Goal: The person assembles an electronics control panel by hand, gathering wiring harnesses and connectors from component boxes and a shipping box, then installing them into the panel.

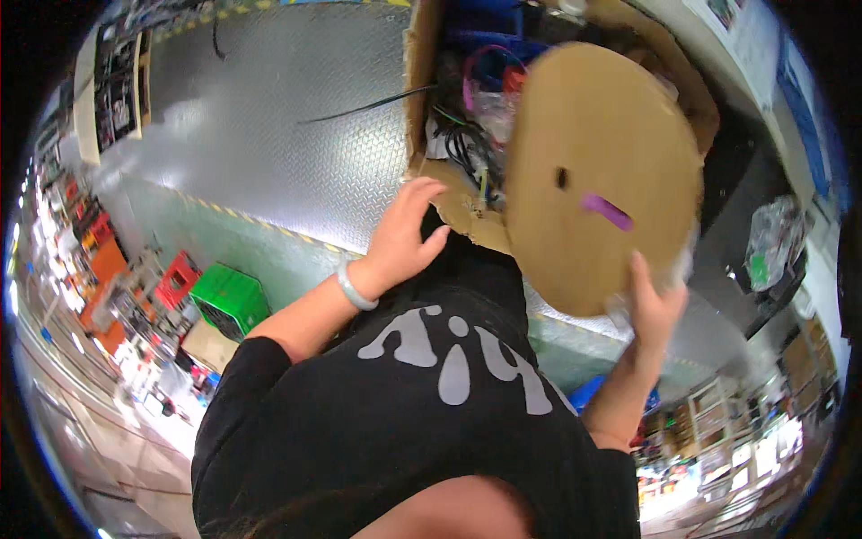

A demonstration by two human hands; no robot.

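My right hand (654, 305) grips the lower right edge of a large cardboard sheet (602, 117), its thumb lying on the front face. The sheet looks rounded, with a small dark hole and a purple mark on it. Some clear plastic shows behind its edge, beside my fingers. Tilted over a cardboard box, it hides much of the inside. My left hand (409, 234), fingers apart and holding nothing, is beside the near left corner of the cardboard box (462, 202); whether it touches the rim I cannot tell. A pale bracelet (355, 286) circles my left wrist.
Inside the box are black cables (467, 144), clear plastic and a blue bin (485, 22). A textured metal plate floor (287, 81) extends to the left, with a black strip (373, 106) above it. A green crate (229, 301) stands lower left; a clear plastic bag (772, 242) lies right.
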